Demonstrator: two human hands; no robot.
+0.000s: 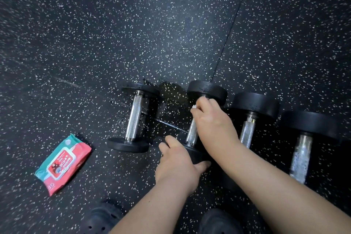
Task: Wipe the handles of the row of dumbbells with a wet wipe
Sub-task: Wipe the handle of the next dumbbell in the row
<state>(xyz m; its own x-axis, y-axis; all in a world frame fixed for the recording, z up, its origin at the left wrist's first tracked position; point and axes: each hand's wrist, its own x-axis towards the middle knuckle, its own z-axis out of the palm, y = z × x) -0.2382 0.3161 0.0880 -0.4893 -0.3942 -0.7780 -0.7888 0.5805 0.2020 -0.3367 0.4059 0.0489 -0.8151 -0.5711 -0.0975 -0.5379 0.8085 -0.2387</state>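
On the floor [133, 34], second dumbbell [207, 89] from the left, its handle [191, 135] runs away from the body: right hand [210, 118] pinches the wipe [194, 107] round the far end, left hand [178, 159] grips the near head, so I'd guess the stroke pulls back.

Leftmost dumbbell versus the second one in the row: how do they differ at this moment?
The leftmost dumbbell lies untouched; the left hand grips the near head of the second dumbbell. The leftmost dumbbell's handle shows fully; the second dumbbell's is partly covered by the right hand holding a wipe. The leftmost dumbbell's heads look thinner than the second dumbbell's. Both have black heads and metal handles.
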